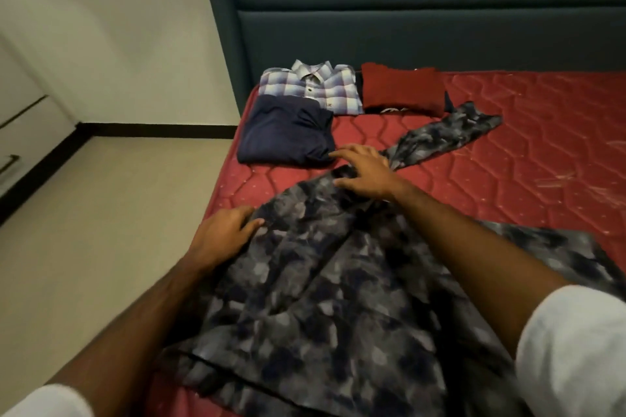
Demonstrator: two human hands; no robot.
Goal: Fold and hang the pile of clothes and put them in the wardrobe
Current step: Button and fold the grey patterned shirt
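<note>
A grey and black patterned shirt (325, 298) lies spread over the near part of the red mattress (528, 152), one sleeve stretching away to the upper right. My left hand (225, 230) rests on the shirt's left edge with its fingers relaxed. My right hand (364, 169) lies flat on the shirt's top part, fingers spread, near where the sleeve starts. Three folded garments sit near the headboard: a navy one (284, 130), a blue and white plaid shirt (313, 86) and a dark red one (401, 88).
A dark teal padded headboard (406, 17) stands behind the mattress. To the left are a pale tiled floor (111, 200), a white wall with a black skirting, and a white drawer front with a dark handle (8, 162).
</note>
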